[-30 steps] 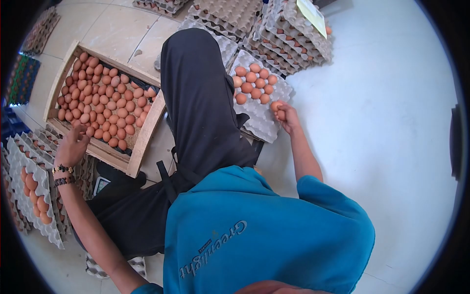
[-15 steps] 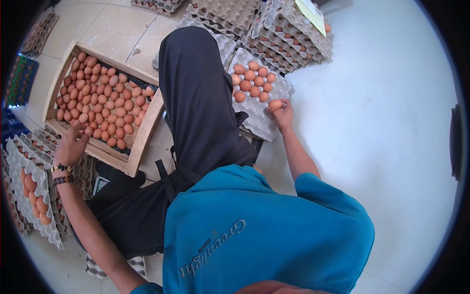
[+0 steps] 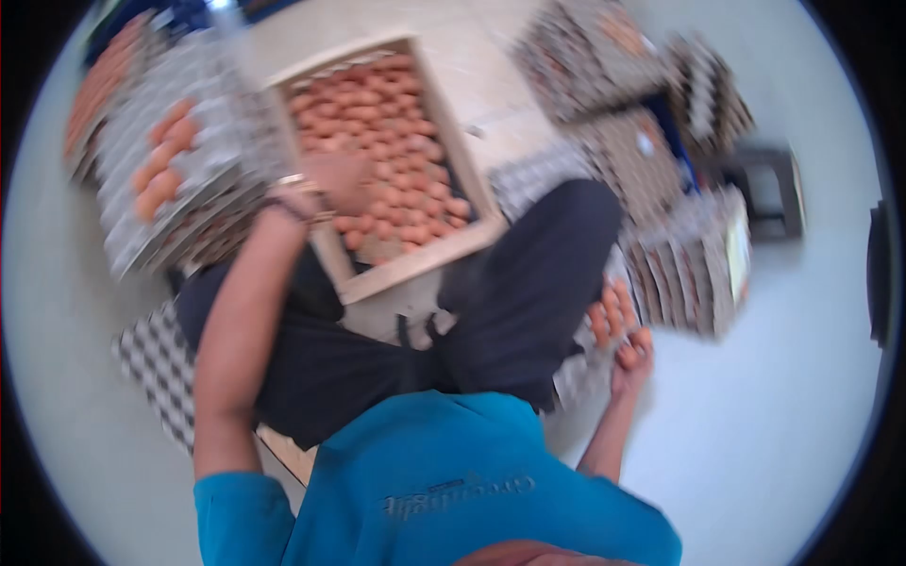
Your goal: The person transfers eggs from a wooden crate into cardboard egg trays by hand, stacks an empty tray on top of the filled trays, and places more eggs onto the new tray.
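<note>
Eggs [image 3: 166, 181] rest in a small cluster on top of a stack of grey pulp trays [image 3: 203, 71] at my far left, and below it a patterned tray [image 3: 156, 368] lies near my thigh. Next comes a wooden crate [image 3: 425, 264] with many loose brown eggs [image 3: 404, 162] crowded against each other. My left hand [image 3: 342, 179], banded at the wrist, is over its left part; blur hides the fingers, so I cannot tell whether they grasp anything.

My dark-trousered knee [image 3: 571, 236] stands between the crate and a grey tray [image 3: 578, 373] at my right side, where more eggs [image 3: 612, 307] sit close together. At that tray's outer edge my right hand [image 3: 634, 371] curls its fingers around an egg [image 3: 627, 356]. A 2nd egg shows right beside it, and I cannot tell if I hold 1 or 2. Farther right, a stack of trays [image 3: 684, 274] leans near a dark stool [image 3: 791, 189].

I judge each egg light and rigid, but the shell is thin and would crack under a hard pinch or a knock against its neighbour. It is smooth and round, likely to slip or roll, so I'd cradle it around its widest part with several fingertips, pressing evenly.
</note>
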Available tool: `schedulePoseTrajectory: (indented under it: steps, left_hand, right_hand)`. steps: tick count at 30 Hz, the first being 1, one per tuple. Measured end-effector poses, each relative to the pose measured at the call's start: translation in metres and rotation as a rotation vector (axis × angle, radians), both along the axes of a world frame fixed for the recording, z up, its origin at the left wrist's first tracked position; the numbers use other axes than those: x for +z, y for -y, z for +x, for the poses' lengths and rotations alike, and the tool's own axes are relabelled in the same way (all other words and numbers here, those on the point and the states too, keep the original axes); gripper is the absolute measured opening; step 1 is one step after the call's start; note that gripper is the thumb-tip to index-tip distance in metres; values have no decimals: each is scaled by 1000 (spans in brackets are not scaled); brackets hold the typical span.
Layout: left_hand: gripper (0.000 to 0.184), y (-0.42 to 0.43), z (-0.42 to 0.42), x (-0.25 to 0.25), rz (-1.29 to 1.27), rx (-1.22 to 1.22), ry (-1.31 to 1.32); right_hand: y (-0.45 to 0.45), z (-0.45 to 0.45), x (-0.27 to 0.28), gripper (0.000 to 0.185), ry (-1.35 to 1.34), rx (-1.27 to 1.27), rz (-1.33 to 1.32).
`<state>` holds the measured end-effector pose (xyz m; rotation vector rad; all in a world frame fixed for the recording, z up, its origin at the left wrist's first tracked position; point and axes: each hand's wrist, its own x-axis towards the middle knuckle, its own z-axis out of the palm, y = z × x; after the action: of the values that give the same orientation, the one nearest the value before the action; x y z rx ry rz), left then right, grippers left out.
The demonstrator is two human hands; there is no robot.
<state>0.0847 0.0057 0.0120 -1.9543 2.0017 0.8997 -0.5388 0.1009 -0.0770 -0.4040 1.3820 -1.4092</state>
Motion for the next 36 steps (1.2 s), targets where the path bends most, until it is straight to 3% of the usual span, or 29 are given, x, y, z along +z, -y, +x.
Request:
schedulePoseTrajectory:
  steps: [3, 6, 8, 10, 12, 14, 15, 17, 20, 22, 27, 28, 31, 34, 36]
  left_hand:
    - [33, 1, -7, -6, -12, -33, -21]
    - [32, -6, -19, 1, -14, -38, 63]
    - [30, -4, -28, -9, 26, -46, 98]
    - [32, -1, -38, -39, -28, -44, -31]
    - [35, -5, -47, -47, 2, -102, 26]
    - [38, -7, -57, -54, 36, -180, 80]
    - [42, 7, -65, -87, 67, -124, 28]
    - [44, -13, -58, -19, 179, -162, 156]
    - [38, -7, -67, -42, 127, -96, 130]
    - [36, -10, -66, -39, 102, -106, 109]
    - [34, -13, -65, -28, 67, -118, 87]
    - [33, -15, -65, -27, 62, -116, 85]
    - [32, -15, -64, -24, 48, -121, 74]
    - [31, -18, -62, -22, 28, -134, 73]
    - [30, -19, -60, -21, 10, -144, 77]
  right_hand:
    - [56, 57, 65, 45, 159, 130, -180]
    - [116, 141, 119, 59, 375, 492, -455]
    - [154, 207, 142, 71, 452, 691, -491]
    - [185, 288, 161, 77, 515, 1036, -471]
    - [188, 392, 178, 80, 285, 1128, -433]
    - [184, 486, 185, 63, 149, 1320, -464]
    - [181, 529, 188, 57, 142, 1453, -433]
    - [174, 609, 188, 45, 111, 1658, -475]
    - [166, 711, 191, 40, -247, 1970, -629]
    - [151, 762, 200, 38, -573, 2035, -830]
    - [130, 833, 192, 39, -926, 2064, -814]
    - [126, 838, 191, 41, -975, 2018, -755]
    - [134, 857, 176, 39, -1111, 1855, -946]
    - [140, 820, 190, 38, -729, 1830, -670]
    - [159, 784, 195, 39, -184, 1867, -317]
